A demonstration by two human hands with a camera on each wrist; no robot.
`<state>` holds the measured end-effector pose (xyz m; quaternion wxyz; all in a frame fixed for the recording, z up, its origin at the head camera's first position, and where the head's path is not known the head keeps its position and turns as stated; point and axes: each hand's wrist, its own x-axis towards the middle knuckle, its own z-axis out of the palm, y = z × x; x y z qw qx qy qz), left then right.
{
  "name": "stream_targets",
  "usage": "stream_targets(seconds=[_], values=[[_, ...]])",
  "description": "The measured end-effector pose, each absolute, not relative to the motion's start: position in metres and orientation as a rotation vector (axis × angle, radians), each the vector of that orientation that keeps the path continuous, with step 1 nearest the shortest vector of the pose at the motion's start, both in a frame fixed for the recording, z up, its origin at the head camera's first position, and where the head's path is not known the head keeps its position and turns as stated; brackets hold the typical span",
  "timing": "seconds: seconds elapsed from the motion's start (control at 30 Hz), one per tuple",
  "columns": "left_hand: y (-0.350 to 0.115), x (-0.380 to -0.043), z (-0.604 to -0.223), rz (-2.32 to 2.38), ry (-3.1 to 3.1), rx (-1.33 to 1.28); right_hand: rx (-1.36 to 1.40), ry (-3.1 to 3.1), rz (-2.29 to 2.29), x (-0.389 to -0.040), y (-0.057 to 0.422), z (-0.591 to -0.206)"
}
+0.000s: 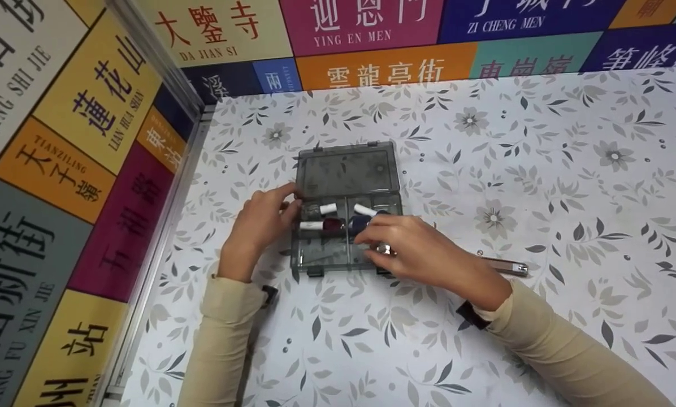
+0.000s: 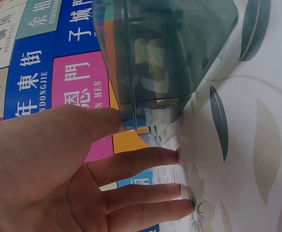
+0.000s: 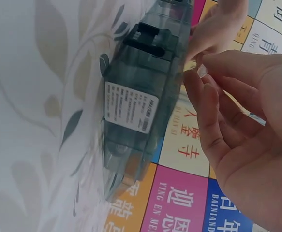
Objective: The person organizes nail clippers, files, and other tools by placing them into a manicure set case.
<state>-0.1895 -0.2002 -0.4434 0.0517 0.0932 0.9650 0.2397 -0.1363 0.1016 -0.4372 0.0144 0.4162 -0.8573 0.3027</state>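
A clear grey compartment case point(image 1: 322, 253) lies on the table with its lid point(image 1: 346, 172) folded back. Inside are a dark red nail polish bottle point(image 1: 332, 225) with a white cap, a dark blue bottle point(image 1: 359, 224), and further white caps point(image 1: 328, 208). My left hand point(image 1: 265, 223) is at the case's left side, thumb touching its edge, other fingers extended. Over the right compartments, my right hand point(image 1: 414, 246) pinches a small clear, shiny piece point(image 3: 202, 71) between thumb and fingertips; what it belongs to is hidden by the fingers.
To the right of the case, a nail clipper point(image 1: 507, 265) lies partly behind the right wrist. A floral cloth point(image 1: 541, 186) covers the table. Panels with coloured lettering point(image 1: 383, 68) stand along the back and left edges. A white label point(image 3: 131, 107) shows on the case's side.
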Motion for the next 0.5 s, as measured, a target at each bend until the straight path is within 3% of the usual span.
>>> stream_targets(seconds=[0.5], values=[[-0.201, -0.190, -0.445, 0.736, 2.940, 0.293, 1.301, -2.702, 0.893, -0.142, 0.083, -0.443]])
